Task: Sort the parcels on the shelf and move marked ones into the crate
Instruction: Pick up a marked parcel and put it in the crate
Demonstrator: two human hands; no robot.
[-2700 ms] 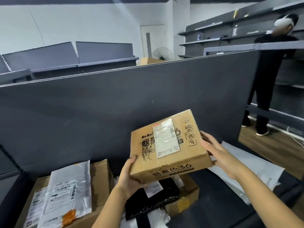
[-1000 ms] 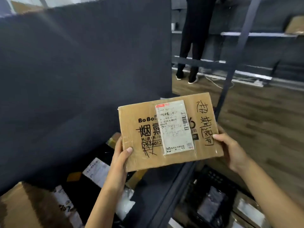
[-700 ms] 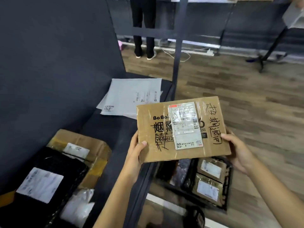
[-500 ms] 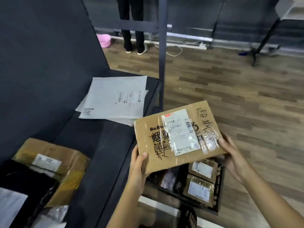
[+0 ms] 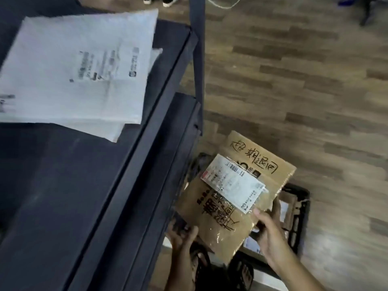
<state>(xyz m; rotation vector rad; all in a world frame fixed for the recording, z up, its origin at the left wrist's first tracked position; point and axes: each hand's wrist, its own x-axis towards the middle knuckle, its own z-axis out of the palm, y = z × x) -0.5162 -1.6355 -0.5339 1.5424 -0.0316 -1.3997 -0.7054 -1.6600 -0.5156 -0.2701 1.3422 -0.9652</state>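
Observation:
A flat brown cardboard parcel [image 5: 235, 194] with a white shipping label and black handwritten marks hangs low over the black crate [image 5: 302, 211] on the floor, turned at an angle. My right hand [image 5: 267, 229] grips its near right edge, thumb on top. My left hand [image 5: 180, 234] touches its near left corner from below; the fingers are partly hidden. Other parcels lie inside the crate, mostly covered by the held parcel.
The dark shelf [image 5: 88, 196] fills the left side, with white poly mailers [image 5: 77, 68] lying on it. A dark upright post [image 5: 198, 59] stands at the shelf's corner. Wooden floor [image 5: 304, 91] spreads to the right. My feet in sandals [image 5: 218, 267] show at the bottom.
I have turned right and down from the shelf. The parcel has dropped from chest height to just over the crate and rotated, with both hands lower.

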